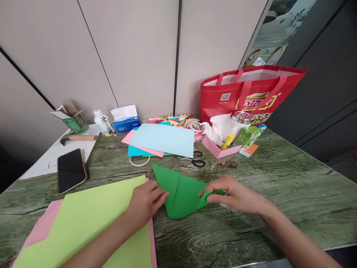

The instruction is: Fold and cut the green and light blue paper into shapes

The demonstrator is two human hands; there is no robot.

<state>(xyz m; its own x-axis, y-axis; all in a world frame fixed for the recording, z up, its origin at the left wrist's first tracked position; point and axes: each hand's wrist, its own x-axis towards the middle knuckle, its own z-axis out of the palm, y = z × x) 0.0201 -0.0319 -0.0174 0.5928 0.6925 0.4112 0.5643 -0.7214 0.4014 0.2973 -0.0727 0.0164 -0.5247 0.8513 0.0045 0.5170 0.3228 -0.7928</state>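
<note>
A sheet of green paper (181,190) with a crease down it lies at the middle of the table. My right hand (231,191) pinches its right corner between thumb and fingers, and that corner curls up. At the paper's left edge is my left hand (147,199), its fingers bent and closed on the edge, with the thumb reaching over it. Beneath my left hand and forearm lies a stack of yellow-green paper (92,219), with pink paper (46,223) showing from under it.
Behind the green paper are black-handled scissors (198,163), a clear ring (139,164) and light blue paper (164,139). A pink tray (220,152) holds a yellow glue stick (228,141). A red bag (251,93) stands back right; a phone (71,171) and hammer (79,137) lie left.
</note>
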